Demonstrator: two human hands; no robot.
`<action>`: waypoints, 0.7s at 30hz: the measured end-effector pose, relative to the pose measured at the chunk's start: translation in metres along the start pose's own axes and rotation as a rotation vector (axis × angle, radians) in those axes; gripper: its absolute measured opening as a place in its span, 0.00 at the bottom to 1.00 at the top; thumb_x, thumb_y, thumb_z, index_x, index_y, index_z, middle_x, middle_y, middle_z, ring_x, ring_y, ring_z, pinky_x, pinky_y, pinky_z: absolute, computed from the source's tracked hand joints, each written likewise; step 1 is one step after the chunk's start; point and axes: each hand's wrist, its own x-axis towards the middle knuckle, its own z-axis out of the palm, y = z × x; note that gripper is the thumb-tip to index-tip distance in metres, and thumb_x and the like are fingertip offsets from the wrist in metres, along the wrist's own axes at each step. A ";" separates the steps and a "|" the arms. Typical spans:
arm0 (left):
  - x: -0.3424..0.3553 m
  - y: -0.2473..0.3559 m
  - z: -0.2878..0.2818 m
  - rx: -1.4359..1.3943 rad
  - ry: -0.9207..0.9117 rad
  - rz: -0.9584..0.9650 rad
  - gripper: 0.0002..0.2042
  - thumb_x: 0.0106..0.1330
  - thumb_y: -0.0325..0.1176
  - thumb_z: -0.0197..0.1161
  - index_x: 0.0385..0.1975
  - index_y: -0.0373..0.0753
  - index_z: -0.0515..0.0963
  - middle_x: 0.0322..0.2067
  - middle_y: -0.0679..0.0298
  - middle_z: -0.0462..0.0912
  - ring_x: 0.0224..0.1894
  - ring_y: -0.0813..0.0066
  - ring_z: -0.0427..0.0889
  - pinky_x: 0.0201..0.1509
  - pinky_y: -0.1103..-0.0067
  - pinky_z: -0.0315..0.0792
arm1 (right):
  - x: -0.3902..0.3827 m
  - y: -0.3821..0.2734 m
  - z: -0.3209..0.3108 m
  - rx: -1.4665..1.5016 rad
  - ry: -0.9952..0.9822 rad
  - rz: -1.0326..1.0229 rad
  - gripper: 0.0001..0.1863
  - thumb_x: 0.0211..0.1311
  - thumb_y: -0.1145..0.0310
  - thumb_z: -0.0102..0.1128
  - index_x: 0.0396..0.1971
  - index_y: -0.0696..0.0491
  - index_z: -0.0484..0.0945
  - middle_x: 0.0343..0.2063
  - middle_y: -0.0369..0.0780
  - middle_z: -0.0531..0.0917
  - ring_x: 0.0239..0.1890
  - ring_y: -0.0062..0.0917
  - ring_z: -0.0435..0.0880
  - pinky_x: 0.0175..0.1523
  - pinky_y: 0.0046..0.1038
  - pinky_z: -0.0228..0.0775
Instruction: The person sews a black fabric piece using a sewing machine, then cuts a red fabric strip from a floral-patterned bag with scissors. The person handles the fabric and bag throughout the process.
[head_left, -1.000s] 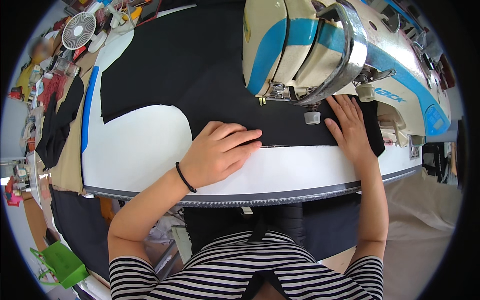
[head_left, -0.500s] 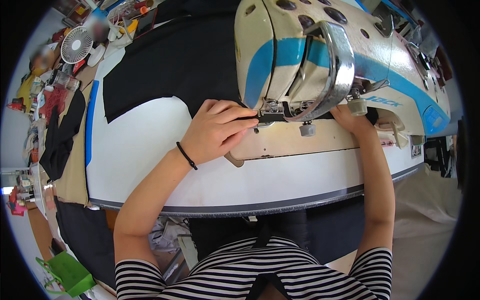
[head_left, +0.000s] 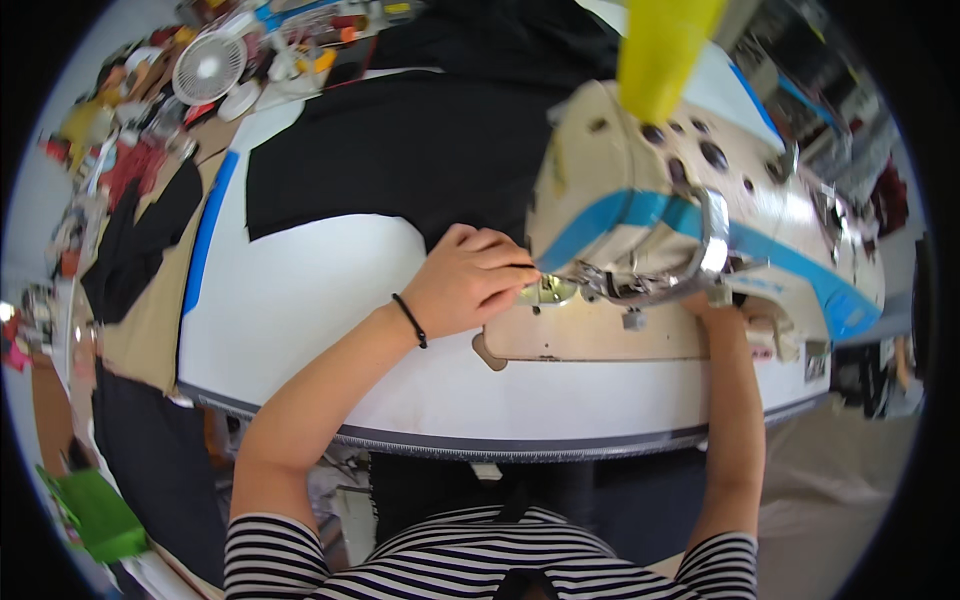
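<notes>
A cream and blue sewing machine [head_left: 600,180] stands in front of me, its needle area above the metal bed plate [head_left: 590,335]. My left hand [head_left: 470,280], with a black band on the wrist, is left of the presser foot. Its fingers pinch the edge of a black fabric piece [head_left: 370,150], which spreads away to the far left. My right hand [head_left: 708,305] reaches under the machine arm, right of the needle. Most of its fingers are hidden behind the machine, so what they touch does not show.
A blurred yellow tapered object [head_left: 665,60] hangs over the machine. The white table [head_left: 300,320] has a measuring tape [head_left: 520,447] along its near edge. Beyond its left side lie dark cloth [head_left: 150,250], a white fan [head_left: 210,67] and clutter. A green bag [head_left: 95,515] stands low at left.
The whole view has shifted, so the machine sits lower and farther right, and the yellow object has come into sight. Both hands stay near the needle area, the left still pinching the fabric.
</notes>
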 end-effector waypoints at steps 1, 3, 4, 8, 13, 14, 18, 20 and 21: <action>-0.001 -0.001 0.001 -0.030 0.007 -0.002 0.10 0.53 0.28 0.61 0.35 0.46 0.80 0.36 0.71 0.79 0.45 0.70 0.74 0.48 0.73 0.62 | 0.000 0.009 0.005 0.012 0.002 0.014 0.14 0.59 0.66 0.48 0.41 0.56 0.75 0.42 0.48 0.77 0.46 0.41 0.73 0.53 0.36 0.63; -0.002 -0.001 0.005 -0.047 0.023 -0.001 0.10 0.54 0.29 0.61 0.37 0.46 0.81 0.38 0.72 0.79 0.45 0.73 0.74 0.49 0.74 0.61 | -0.003 0.029 0.017 0.053 0.002 0.042 0.14 0.57 0.69 0.49 0.42 0.57 0.74 0.42 0.48 0.77 0.47 0.40 0.73 0.54 0.36 0.62; -0.002 -0.003 0.010 -0.052 0.031 0.000 0.09 0.55 0.31 0.60 0.36 0.46 0.81 0.40 0.73 0.79 0.45 0.74 0.74 0.49 0.74 0.61 | -0.005 0.040 0.021 0.083 0.000 0.060 0.14 0.57 0.71 0.50 0.42 0.57 0.74 0.43 0.48 0.77 0.47 0.40 0.73 0.54 0.35 0.62; -0.006 -0.002 0.016 -0.098 0.006 -0.033 0.07 0.57 0.32 0.60 0.35 0.46 0.81 0.41 0.73 0.80 0.46 0.77 0.72 0.49 0.76 0.61 | -0.013 0.060 0.029 0.131 -0.022 0.104 0.15 0.54 0.76 0.52 0.44 0.59 0.73 0.43 0.49 0.76 0.47 0.40 0.72 0.55 0.34 0.62; -0.008 -0.013 0.022 -0.215 0.117 -0.087 0.09 0.58 0.32 0.59 0.38 0.44 0.81 0.42 0.70 0.79 0.49 0.74 0.72 0.55 0.74 0.62 | -0.001 0.039 0.015 -0.149 0.007 0.060 0.15 0.51 0.78 0.52 0.41 0.61 0.73 0.42 0.48 0.76 0.45 0.39 0.72 0.55 0.34 0.61; -0.007 -0.015 0.024 -0.201 0.110 -0.140 0.13 0.61 0.33 0.56 0.45 0.41 0.78 0.49 0.65 0.76 0.57 0.68 0.68 0.63 0.70 0.58 | 0.001 0.039 0.014 -0.116 0.037 0.056 0.15 0.51 0.77 0.51 0.41 0.61 0.74 0.42 0.50 0.76 0.46 0.41 0.72 0.55 0.35 0.61; -0.002 -0.012 0.024 -0.099 -0.088 -0.221 0.18 0.67 0.39 0.48 0.52 0.38 0.73 0.60 0.61 0.66 0.66 0.63 0.57 0.70 0.66 0.48 | 0.003 0.027 0.007 0.025 0.171 0.043 0.14 0.53 0.74 0.47 0.39 0.62 0.75 0.42 0.54 0.76 0.48 0.48 0.72 0.57 0.40 0.60; -0.007 -0.005 0.016 -0.099 -0.128 -0.201 0.17 0.67 0.38 0.48 0.52 0.38 0.73 0.59 0.61 0.67 0.66 0.63 0.57 0.70 0.66 0.48 | -0.003 0.000 -0.010 0.086 0.184 0.005 0.15 0.55 0.73 0.45 0.40 0.64 0.74 0.45 0.54 0.75 0.49 0.51 0.71 0.57 0.41 0.59; -0.012 -0.002 0.012 -0.101 -0.153 -0.189 0.17 0.67 0.38 0.48 0.52 0.38 0.73 0.59 0.61 0.67 0.65 0.63 0.57 0.70 0.66 0.48 | -0.009 -0.019 -0.017 0.120 0.226 -0.012 0.15 0.57 0.73 0.47 0.43 0.62 0.73 0.47 0.52 0.75 0.49 0.49 0.71 0.57 0.39 0.61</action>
